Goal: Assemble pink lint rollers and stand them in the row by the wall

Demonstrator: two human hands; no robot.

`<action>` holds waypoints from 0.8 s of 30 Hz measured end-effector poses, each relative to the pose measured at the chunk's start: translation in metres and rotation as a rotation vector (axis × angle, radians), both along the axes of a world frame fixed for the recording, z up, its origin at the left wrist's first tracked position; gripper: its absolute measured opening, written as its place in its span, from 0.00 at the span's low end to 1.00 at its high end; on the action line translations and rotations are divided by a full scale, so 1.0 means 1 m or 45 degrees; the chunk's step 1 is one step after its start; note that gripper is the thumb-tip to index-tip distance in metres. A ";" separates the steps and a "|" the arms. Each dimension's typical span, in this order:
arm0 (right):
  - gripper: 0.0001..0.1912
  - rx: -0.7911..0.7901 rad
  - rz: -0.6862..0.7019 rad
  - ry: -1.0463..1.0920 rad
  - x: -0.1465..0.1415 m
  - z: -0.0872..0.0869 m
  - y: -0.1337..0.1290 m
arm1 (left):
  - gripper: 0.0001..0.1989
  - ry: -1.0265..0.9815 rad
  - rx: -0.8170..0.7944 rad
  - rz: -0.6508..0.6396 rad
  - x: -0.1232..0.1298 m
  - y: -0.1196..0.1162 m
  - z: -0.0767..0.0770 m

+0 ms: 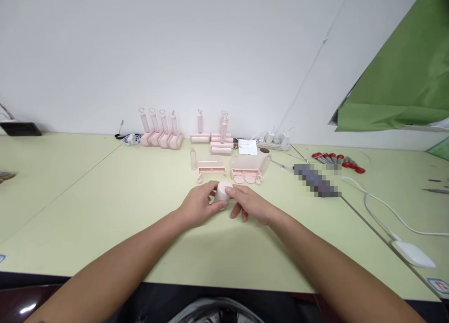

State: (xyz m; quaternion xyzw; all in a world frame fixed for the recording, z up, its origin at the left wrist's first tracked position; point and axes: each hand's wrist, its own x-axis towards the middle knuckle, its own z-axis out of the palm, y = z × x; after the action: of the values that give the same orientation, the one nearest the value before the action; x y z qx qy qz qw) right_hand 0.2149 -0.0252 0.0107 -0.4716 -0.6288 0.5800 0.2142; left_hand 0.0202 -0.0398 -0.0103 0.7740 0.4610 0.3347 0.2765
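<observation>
A short white roll with a pale pink end cap (224,190) stands at the middle of the table, tilted slightly. My left hand (200,203) is closed around its left side, thumb in front. My right hand (249,203) touches the cap's right edge with the thumb, its other fingers bent and loosely apart. Just beyond lie two pink open housings, a left one (211,170) and a right one (242,172), with two pink discs (244,179) before the right one. A clear pinkish tube (193,159) stands to the left.
Several pink rollers with handles (163,138) stand along the wall at the back left, others (221,145) at the back middle. A power strip (280,145), a pixelated dark object (315,180), red-handled tools (338,159) and a white cable (393,213) are to the right.
</observation>
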 end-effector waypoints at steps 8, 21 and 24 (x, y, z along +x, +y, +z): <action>0.22 0.091 -0.085 0.045 -0.003 -0.011 0.007 | 0.19 -0.163 -0.124 -0.020 0.006 0.009 -0.010; 0.11 -0.126 -0.199 0.577 0.006 -0.010 0.020 | 0.13 0.225 -0.122 0.137 0.005 0.014 -0.015; 0.16 -0.136 -0.073 0.670 0.012 -0.014 0.023 | 0.21 -0.012 -0.236 0.182 -0.001 0.014 -0.014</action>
State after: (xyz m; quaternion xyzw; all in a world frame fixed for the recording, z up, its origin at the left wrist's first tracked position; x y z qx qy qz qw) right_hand 0.2267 -0.0019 -0.0029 -0.3327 -0.5063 0.7088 0.3614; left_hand 0.0193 -0.0256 -0.0240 0.7086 0.5428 0.3133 0.3243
